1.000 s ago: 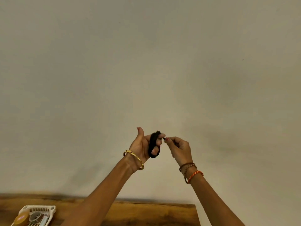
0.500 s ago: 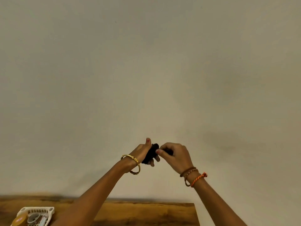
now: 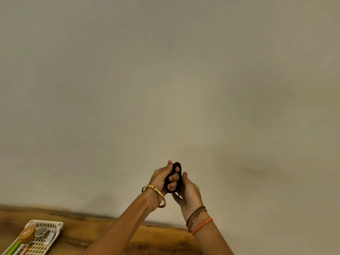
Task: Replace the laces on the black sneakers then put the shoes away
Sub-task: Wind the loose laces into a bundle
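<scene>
A black lace [image 3: 168, 184] is wound in loops round the fingers of my left hand [image 3: 161, 178], which is raised in front of a plain wall with the thumb up. My right hand [image 3: 186, 190] is close against it from the right, its fingers curled at the lower part of the coil, where a short dark end of the lace hangs. No sneakers are in view.
A wooden table top [image 3: 103, 230] runs along the bottom of the view below my arms. On its left end stands a white slotted plastic basket [image 3: 57, 226] with a tape roll and other small items. The beige wall fills everything else.
Both hands dropped and came together half a second ago, then rose slightly. The right hand has gone from pinching the lace end beside the coil to closing on the coil's lower part.
</scene>
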